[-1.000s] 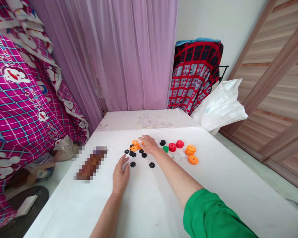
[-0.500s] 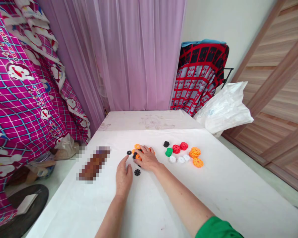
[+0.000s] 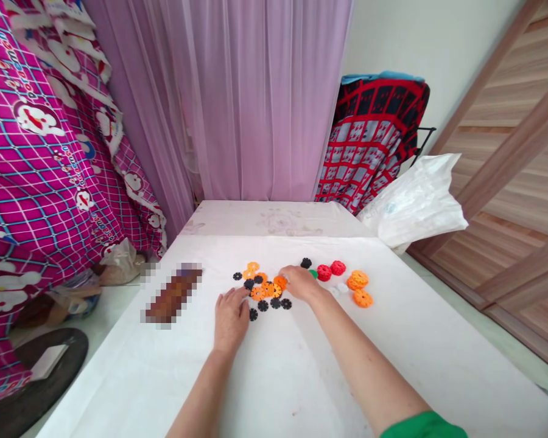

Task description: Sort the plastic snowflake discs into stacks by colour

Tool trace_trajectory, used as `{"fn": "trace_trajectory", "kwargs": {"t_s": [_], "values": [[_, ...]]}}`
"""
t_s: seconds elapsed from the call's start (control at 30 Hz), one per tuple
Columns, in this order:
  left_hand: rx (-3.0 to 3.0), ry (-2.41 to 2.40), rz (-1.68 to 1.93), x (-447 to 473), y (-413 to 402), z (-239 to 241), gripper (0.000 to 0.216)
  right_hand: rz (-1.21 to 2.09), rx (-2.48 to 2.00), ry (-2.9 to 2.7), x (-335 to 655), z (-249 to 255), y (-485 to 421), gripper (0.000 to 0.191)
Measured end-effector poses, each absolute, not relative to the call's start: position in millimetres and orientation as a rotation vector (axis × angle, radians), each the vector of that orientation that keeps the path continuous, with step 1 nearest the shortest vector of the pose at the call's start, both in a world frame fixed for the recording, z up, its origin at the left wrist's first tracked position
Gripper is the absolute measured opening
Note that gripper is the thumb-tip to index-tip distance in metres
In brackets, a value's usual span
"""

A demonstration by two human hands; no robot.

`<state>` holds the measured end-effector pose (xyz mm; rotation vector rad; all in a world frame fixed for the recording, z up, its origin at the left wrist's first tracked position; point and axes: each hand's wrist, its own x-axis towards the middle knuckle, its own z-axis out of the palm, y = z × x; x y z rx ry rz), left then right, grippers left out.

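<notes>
A loose cluster of flat, notched plastic discs lies mid-table, with orange discs and black discs spread side by side or overlapping. My left hand rests at the cluster's left edge, fingers stretched out and apart, fingertips close to a black disc. At the right edge, my right hand has its fingers bent down onto a deeper orange disc and appears to pinch it; the fingertips are partly hidden. Behind this hand a green disc pile is mostly covered.
To the right sit red disc stacks, orange stacks, white discs and a black stack. A blurred-out brown item lies at left. A white plastic bag stands by the table's far right edge.
My right hand has moved off the top of the pile to its right side. The black and orange discs now show, spread out. My left hand has shifted slightly right.
</notes>
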<state>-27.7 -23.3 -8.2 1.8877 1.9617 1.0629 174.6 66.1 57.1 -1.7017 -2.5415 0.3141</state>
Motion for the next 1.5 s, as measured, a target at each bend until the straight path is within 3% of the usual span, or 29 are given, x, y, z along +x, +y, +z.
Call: {"fn": "trace_trajectory", "kwargs": {"t_s": [0.3,0.5,0.8,1.03,1.5], "values": [[1.891,1.964,1.086,-28.1,-23.3,-7.5,0.031,0.268,-1.561,-2.660,166.1,52.0,72.6,0.034],[1.890,1.959,1.091,-28.8,-22.7,-6.2,0.030,0.236,-1.627,-2.627,156.5,53.2,71.6,0.042],[1.910,1.929,1.100,-32.1,-21.7,-7.4,0.030,0.100,-1.633,-2.099,202.2,65.7,24.9,0.032],[1.973,1.934,1.087,-33.5,-20.2,-6.9,0.029,-0.028,-2.106,-1.500,322.5,43.4,-13.9,0.037],[2.044,1.970,1.047,-38.3,-18.0,-6.1,0.033,-0.020,-2.308,-1.662,331.0,39.7,-16.2,0.034]]}}
